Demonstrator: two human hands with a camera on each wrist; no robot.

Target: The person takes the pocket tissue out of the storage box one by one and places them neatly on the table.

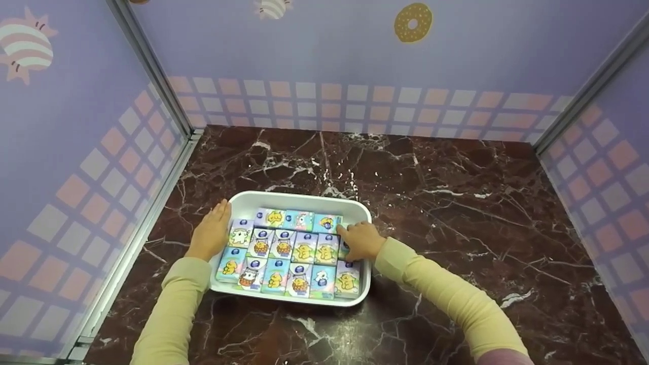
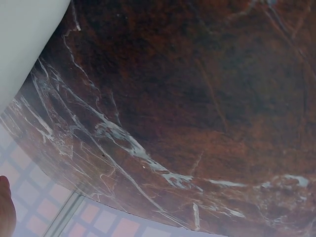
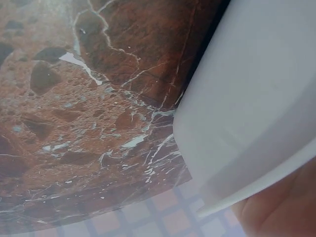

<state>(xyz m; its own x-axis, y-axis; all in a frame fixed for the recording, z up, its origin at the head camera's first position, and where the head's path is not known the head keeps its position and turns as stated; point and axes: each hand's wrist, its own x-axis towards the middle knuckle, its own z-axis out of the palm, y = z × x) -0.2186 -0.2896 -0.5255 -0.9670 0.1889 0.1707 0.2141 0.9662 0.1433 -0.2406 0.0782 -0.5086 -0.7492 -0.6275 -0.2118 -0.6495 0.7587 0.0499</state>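
A white tray [image 1: 299, 300] holds several small tissue packs [image 1: 305, 252] printed with cartoon animals, set side by side in rows. Along its left rim rests my left hand [image 1: 212, 230], fingers straight and pointing away from me. My right hand [image 1: 361, 240] reaches over the right rim into the tray. Its thumb and forefinger bend around a teal tissue pack [image 1: 344, 249] at the end of the middle row, mostly hidden under the hand. In the right wrist view, the tray's outer wall [image 3: 247, 94] fills the right side, with part of the hand [image 3: 281, 207] behind the rim.
The tray stands on a dark red marbled tabletop [image 1: 456, 223]. Lilac panels with a checked band enclose it at the back [image 1: 329, 56], left [image 1: 66, 126] and right [image 1: 608, 132]. A metal rail [image 1: 137, 218] runs along the left edge.
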